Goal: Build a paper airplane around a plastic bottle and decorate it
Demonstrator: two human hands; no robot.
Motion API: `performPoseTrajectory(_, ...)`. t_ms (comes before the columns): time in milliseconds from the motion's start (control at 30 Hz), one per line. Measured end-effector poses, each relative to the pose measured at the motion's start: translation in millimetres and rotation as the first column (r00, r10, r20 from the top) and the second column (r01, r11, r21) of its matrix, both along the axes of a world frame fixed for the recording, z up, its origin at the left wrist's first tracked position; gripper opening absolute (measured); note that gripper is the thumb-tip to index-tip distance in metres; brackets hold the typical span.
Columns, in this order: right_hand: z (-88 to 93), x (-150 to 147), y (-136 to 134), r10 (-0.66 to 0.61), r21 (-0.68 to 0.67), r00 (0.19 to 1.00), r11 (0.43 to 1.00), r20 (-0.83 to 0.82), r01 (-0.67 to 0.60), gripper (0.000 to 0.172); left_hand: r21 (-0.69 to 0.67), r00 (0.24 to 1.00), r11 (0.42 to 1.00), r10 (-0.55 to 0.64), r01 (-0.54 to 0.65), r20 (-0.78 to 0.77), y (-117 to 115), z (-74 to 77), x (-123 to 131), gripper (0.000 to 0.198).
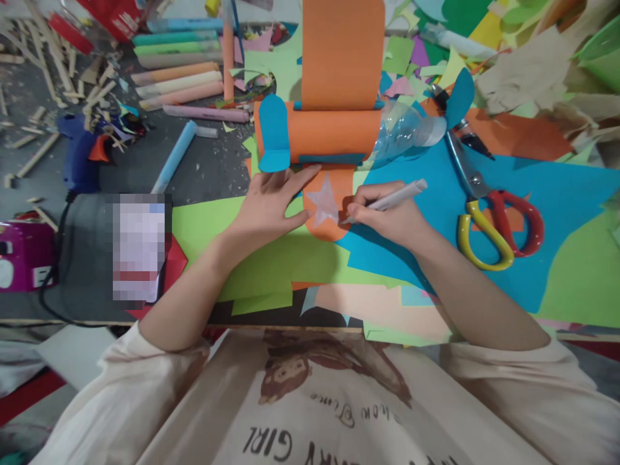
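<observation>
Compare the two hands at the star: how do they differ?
The left hand lies flat, fingers stretched out; the right hand is curled. The left hand holds nothing, pressing the orange paper; the right hand grips a white pen, tip at the edge of the pale star. Both flank that star.

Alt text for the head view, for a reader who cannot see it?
The right hand holds a white pen at a pale star on orange paper, which the left hand presses flat. Scissors lie to the right on blue paper.
</observation>
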State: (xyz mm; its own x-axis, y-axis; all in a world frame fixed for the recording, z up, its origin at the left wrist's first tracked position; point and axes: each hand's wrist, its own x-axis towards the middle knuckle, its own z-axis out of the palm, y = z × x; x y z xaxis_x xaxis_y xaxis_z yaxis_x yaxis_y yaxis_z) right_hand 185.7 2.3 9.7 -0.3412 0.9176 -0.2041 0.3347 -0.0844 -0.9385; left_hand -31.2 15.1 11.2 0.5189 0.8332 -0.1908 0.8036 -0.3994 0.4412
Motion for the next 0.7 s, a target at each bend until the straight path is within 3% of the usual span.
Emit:
performPoseTrajectory(167, 0.2, 1.3, 1.8, -0.024, -0.028, 0.995, 0.999, -0.092, 0.021, 0.031, -0.008, 1.0, 1.0, -0.001, 0.001, 0.012, 0.0, 0.9, 0.2, 0.06)
performPoseTrajectory(300, -2.1, 0.8, 2.7, -0.074, 0.019, 0.994, 0.997, -0.075, 0.076, 0.028, -0.007, 1.0, 1.0, -0.004, 0.004, 0.012, 0.2, -0.1, 0.4, 0.061)
performPoseTrajectory(700, -3.9, -1.1, -0.6, -0.023, 0.064, 1.0, 0.998, -0.021, 0.024, 0.023, 0.007, 1.0, 1.0, -0.003, 0.003, 0.028, -0.4, -1.8, -0.7, 0.06)
